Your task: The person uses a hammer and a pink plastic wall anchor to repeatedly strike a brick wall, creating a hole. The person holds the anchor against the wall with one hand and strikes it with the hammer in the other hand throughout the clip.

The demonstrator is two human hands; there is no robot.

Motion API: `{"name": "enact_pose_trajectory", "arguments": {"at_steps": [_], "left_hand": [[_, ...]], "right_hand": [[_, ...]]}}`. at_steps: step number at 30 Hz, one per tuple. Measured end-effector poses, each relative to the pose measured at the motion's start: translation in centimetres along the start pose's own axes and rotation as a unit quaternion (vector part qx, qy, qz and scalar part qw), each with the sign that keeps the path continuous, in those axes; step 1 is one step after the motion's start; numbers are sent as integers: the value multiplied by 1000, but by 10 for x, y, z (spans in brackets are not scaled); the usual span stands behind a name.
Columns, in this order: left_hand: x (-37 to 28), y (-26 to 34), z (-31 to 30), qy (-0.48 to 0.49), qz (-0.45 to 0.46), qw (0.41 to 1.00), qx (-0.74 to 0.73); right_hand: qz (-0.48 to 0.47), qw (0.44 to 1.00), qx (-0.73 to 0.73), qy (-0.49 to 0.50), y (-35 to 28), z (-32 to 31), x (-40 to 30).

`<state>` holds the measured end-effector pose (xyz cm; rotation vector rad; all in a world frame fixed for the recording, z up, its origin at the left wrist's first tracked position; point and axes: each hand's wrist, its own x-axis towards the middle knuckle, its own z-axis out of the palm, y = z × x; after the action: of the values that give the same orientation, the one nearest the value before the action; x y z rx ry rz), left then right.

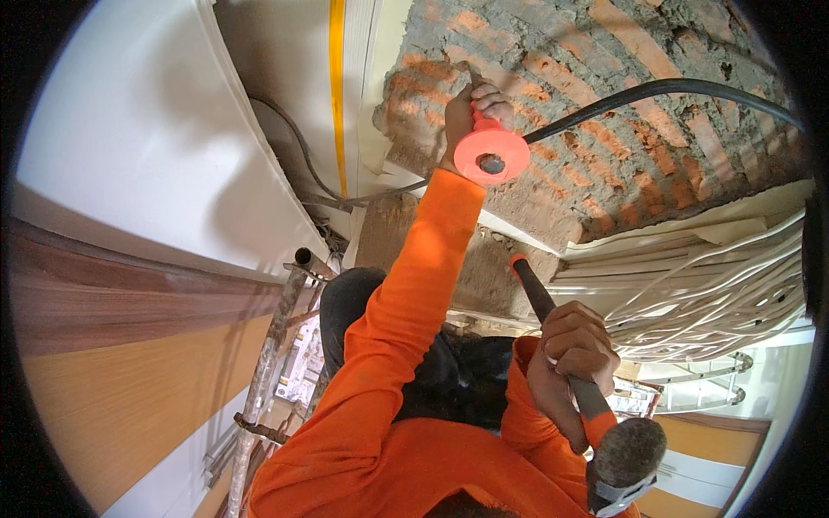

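Observation:
My left hand is wrapped around the grip of a chisel, whose round red hand guard and struck end face the camera. The chisel's tip meets or lies close to the exposed brick wall; the contact cannot be made out. Lower right, my right hand grips the dark handle of a club hammer. The hammer's steel head is near my body, apart from the chisel, and its handle end points up toward the wall.
A black cable crosses the brickwork behind the chisel. Bundled white wires hang at right. Rusty scaffold tubing stands at lower left, beside a white panel. A dusty ledge lies below the wall.

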<state>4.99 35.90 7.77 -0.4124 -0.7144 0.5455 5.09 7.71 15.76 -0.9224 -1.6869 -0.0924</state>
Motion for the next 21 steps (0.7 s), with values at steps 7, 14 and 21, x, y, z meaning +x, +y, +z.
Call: {"name": "enact_pose_trajectory", "arguments": {"at_steps": [7,14,21], "left_hand": [[7,-11,1,12,-41,998,-52],[7,2,3,-5,-28,999,-35],[8,-7,5,-6,-16,999,-39]], "right_hand": [[274,934,94,207,119,27,-85],[337,934,24,119,81,25,-85],[-31,999,1,7,46,11,7]]}}
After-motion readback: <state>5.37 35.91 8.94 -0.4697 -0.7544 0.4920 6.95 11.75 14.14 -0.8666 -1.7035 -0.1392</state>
